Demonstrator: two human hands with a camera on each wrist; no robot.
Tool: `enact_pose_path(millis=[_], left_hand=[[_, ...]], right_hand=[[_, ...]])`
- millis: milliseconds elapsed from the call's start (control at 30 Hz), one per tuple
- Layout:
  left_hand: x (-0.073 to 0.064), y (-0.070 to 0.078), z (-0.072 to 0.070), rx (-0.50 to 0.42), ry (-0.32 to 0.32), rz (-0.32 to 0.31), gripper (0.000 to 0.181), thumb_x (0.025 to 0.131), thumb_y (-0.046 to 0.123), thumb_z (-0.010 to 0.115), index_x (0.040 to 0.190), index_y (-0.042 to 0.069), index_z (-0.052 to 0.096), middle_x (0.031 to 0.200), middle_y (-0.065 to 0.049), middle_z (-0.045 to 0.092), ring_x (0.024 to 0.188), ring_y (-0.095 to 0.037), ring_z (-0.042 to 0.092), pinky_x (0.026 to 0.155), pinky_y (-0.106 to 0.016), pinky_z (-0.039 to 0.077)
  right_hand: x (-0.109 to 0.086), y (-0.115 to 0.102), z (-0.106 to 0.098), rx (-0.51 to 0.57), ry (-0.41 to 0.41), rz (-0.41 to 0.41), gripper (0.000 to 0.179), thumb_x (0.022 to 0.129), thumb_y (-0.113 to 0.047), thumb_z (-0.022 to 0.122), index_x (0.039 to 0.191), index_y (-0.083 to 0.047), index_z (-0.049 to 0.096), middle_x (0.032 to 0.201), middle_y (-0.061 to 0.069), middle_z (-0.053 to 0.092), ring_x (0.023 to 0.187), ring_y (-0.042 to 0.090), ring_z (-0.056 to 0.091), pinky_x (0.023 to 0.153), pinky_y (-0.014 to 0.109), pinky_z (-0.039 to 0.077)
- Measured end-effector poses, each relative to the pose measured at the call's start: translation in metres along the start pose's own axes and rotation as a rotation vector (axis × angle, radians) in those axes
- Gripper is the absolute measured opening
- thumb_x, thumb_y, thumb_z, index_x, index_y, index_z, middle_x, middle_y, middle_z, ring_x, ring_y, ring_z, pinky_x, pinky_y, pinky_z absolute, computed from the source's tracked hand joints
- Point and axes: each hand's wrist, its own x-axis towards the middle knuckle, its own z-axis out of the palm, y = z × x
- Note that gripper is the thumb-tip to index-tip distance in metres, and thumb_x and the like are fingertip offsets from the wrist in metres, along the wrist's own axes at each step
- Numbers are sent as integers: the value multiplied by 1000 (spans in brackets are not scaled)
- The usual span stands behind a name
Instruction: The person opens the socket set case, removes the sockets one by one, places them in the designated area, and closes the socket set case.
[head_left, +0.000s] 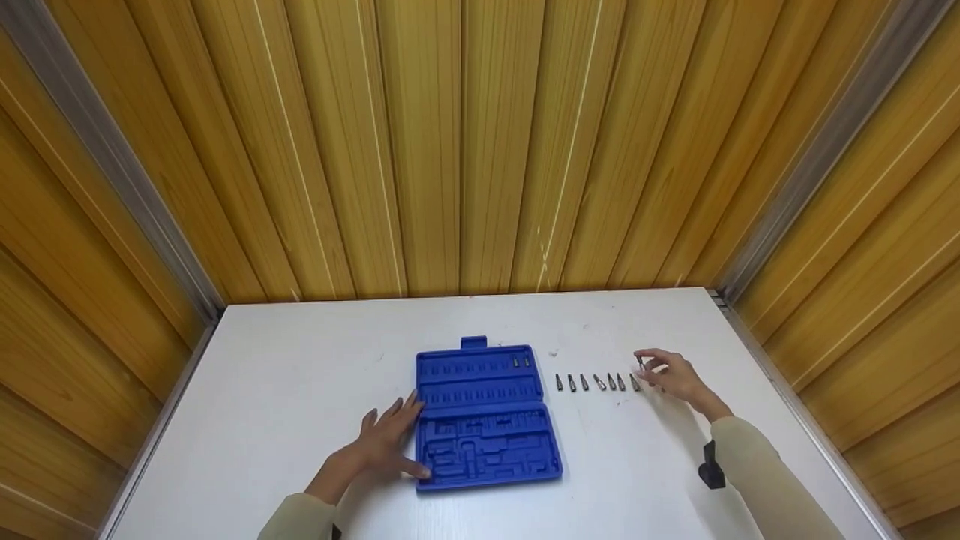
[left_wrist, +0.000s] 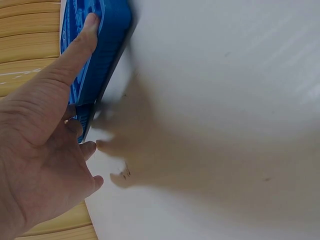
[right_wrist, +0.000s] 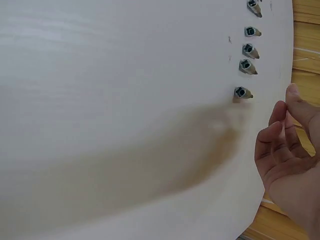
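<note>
A blue plastic tool case (head_left: 480, 405) lies unfolded on the white table, with moulded slots in both halves. My left hand (head_left: 386, 439) is spread along its left edge. The thumb (left_wrist: 84, 37) rests on the case rim in the left wrist view. Two small bits (head_left: 520, 361) sit in slots at the upper right of the case. To the right of the case, several metal bit sockets (head_left: 598, 382) lie in a row, square-holed ends towards me. Beyond the row's right end, my right hand (head_left: 671, 375) pinches another bit socket (head_left: 640, 363) above the table; fingers hide it in the right wrist view.
The white table (head_left: 315, 375) ends at a wood-patterned corrugated wall (head_left: 450, 150) behind. Similar panels with grey metal corner posts (head_left: 825, 127) stand at both sides. The case's latch tab (head_left: 473, 342) sticks out at its far edge.
</note>
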Motion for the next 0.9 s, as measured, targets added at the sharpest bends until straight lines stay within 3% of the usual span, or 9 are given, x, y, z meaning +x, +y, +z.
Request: enact_pose_path(millis=[267,433,633,900], left_hand=[[1,-1,-1,5,9,6,122,70,46,92,161,1,24,171,-20,14,157,-48,14,121,-75,1],[1,1,-1,6,8,-4,122,69,45,92,161,1,25,172,-19,13,157,-47,13,121,-74,2],[1,0,0,5,8,3,122,69,45,93,160,0,25,171,-20,13,157,-47,15,120,-76,2],[0,0,2,7,5,-17,122,69,45,93,161,2,25,172,-19,14,157,-45,15,121,-75,2]], right_hand=[[-2,17,-1,-131,5,-29,39,92,3,68,129,13,59,99,28,68,86,37,72,65,24,55],[-2,26,0,-180,16,-32,37,91,5,68,127,12,60,94,24,68,83,30,67,61,22,50],[-4,32,8,-206,-14,-15,37,92,1,69,128,10,61,91,16,68,83,22,62,69,27,50],[-2,28,6,-207,-51,-22,40,92,1,69,128,12,59,93,19,68,83,25,65,67,26,51]])
